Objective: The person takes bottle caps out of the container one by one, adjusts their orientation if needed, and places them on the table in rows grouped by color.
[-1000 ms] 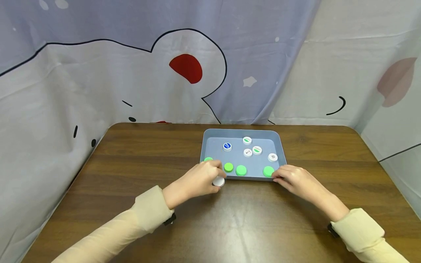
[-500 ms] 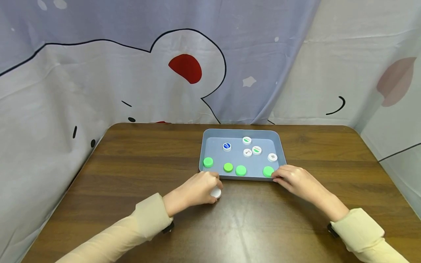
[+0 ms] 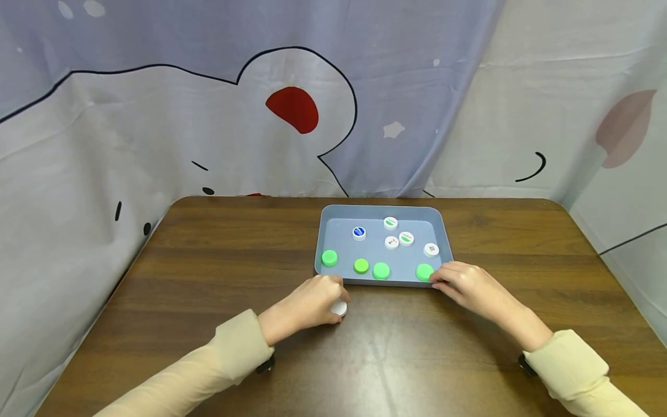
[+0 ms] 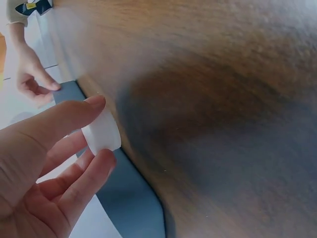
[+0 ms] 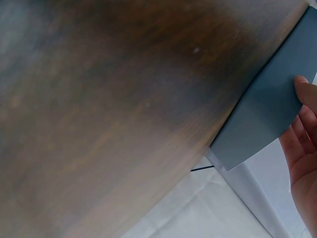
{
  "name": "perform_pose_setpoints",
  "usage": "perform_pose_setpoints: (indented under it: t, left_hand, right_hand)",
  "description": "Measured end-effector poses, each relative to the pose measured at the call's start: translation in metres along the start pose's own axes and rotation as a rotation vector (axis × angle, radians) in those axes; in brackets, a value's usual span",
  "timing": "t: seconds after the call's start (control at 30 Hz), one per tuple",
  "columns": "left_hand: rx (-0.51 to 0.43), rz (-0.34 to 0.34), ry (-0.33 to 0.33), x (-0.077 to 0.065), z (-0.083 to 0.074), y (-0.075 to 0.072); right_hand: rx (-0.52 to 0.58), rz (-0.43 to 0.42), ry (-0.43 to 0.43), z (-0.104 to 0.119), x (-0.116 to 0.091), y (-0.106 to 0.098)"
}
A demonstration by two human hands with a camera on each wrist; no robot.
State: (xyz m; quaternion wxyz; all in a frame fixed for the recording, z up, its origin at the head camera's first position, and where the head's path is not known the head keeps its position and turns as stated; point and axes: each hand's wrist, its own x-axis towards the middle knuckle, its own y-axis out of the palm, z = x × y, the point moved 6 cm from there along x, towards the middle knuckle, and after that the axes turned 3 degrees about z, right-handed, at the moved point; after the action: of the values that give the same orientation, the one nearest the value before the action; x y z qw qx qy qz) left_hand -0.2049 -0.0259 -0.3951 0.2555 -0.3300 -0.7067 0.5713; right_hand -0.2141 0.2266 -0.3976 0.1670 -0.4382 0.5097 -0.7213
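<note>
Ten caps [image 3: 381, 271], one tray [image 3: 372, 248]

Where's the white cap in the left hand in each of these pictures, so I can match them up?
Head: the white cap, pinched in the left hand, is below the picture's middle.
Left wrist: the cap is left of the middle, slightly below mid-height.
Right wrist: not in it.
Shared landmark: the blue-grey tray, showing in all three views, at the right in the right wrist picture.

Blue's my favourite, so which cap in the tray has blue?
The leftmost white cap in the tray: its top is blue, while the others show none.
</note>
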Motion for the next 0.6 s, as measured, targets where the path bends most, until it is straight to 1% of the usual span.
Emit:
perform_pose_setpoints:
  t: [0.33, 0.6]
  left_hand:
    - [-0.023, 0.016, -0.012, 0.0009, 0.0056, 0.0070]
    - [-0.015, 0.017, 0.001, 0.0029, 0.0067, 0.0099]
  right_hand:
    - [-0.003, 0.003, 0.004, 0.0002, 0.0005, -0.0001]
    - [0.006, 0.004, 0.010, 0.0005, 0.0004, -0.0007]
